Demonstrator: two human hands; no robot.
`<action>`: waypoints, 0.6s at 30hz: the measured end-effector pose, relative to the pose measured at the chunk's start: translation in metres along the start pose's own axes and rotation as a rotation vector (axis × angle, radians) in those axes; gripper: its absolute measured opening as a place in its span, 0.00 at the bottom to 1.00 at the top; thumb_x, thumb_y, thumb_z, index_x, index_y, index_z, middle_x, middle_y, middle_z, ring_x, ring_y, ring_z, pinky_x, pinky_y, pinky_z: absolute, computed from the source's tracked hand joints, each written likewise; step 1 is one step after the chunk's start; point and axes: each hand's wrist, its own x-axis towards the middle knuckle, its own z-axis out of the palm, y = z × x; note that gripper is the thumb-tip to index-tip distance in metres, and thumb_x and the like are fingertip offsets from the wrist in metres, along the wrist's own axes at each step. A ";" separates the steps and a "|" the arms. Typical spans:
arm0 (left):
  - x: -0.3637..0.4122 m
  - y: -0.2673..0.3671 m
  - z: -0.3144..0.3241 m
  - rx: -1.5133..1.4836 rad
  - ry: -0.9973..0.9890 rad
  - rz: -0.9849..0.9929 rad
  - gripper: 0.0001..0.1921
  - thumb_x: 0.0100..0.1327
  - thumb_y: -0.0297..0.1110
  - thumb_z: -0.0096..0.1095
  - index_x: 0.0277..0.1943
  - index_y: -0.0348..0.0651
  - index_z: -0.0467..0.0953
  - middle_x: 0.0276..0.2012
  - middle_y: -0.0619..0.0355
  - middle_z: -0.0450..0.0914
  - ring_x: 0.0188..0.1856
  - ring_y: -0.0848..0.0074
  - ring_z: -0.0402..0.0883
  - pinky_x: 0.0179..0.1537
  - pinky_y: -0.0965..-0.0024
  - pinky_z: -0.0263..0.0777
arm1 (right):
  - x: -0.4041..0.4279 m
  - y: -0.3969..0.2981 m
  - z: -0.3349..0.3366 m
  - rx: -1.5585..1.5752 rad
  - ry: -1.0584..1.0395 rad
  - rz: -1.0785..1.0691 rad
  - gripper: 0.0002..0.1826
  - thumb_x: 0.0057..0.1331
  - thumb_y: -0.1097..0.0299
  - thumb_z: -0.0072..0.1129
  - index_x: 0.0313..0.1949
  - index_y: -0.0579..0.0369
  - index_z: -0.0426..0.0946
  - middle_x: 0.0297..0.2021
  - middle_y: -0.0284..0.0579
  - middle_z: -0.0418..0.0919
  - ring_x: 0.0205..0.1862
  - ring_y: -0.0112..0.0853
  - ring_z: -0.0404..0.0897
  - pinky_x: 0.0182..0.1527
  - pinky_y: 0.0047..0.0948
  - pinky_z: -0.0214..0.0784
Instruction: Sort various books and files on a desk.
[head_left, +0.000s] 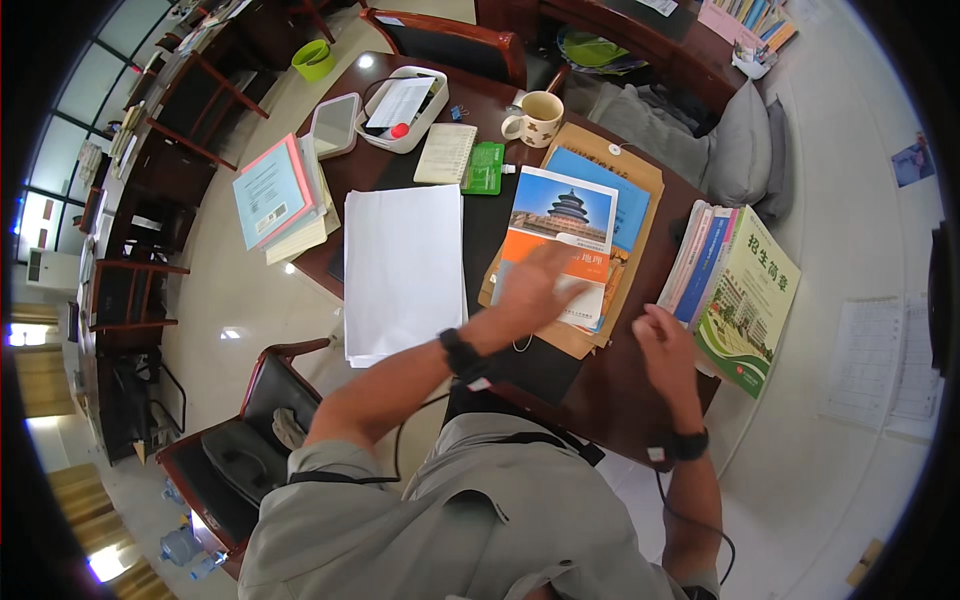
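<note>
My left hand (529, 289) is spread over a book with a temple on its cover (562, 206); blur leaves unclear whether it touches. Beneath that book lie a blue book (634, 206) and a brown paper envelope (651, 169). My right hand (667, 352), its fingers bent, is at the desk's right side, just left of a row of upright books with a green-covered one (750, 300) at its end. Nothing shows in its grasp. A stack of white paper (405, 270) lies left of the books. Above it are a spiral notebook (446, 154) and a green pouch (486, 169).
A patterned mug (541, 120), an open white plastic box (409, 112) and its lid (335, 126) stand towards the far edge. Stacked books and papers (274, 191) overhang the left edge. A black chair (262, 420) is at lower left. Cables run from both wristbands.
</note>
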 end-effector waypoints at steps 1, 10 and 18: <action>-0.004 -0.014 -0.017 0.076 -0.009 -0.066 0.23 0.56 0.39 0.72 0.51 0.36 0.76 0.45 0.46 0.80 0.48 0.53 0.80 0.48 0.57 0.75 | 0.006 0.011 0.016 0.002 -0.006 0.001 0.20 0.64 0.63 0.61 0.51 0.65 0.75 0.35 0.48 0.80 0.36 0.35 0.80 0.43 0.32 0.72; -0.079 -0.105 -0.177 0.266 0.263 -0.467 0.17 0.58 0.30 0.69 0.49 0.34 0.78 0.41 0.48 0.81 0.38 0.67 0.82 0.40 0.68 0.76 | 0.011 -0.029 0.089 0.082 -0.100 -0.077 0.17 0.65 0.66 0.61 0.49 0.64 0.76 0.36 0.48 0.81 0.34 0.31 0.80 0.40 0.29 0.73; -0.192 -0.144 -0.208 0.214 0.247 -0.938 0.20 0.62 0.43 0.62 0.47 0.33 0.79 0.40 0.43 0.83 0.42 0.58 0.83 0.44 0.62 0.75 | -0.007 -0.063 0.185 0.047 -0.500 -0.147 0.21 0.65 0.62 0.60 0.50 0.66 0.76 0.31 0.51 0.82 0.32 0.37 0.82 0.37 0.30 0.73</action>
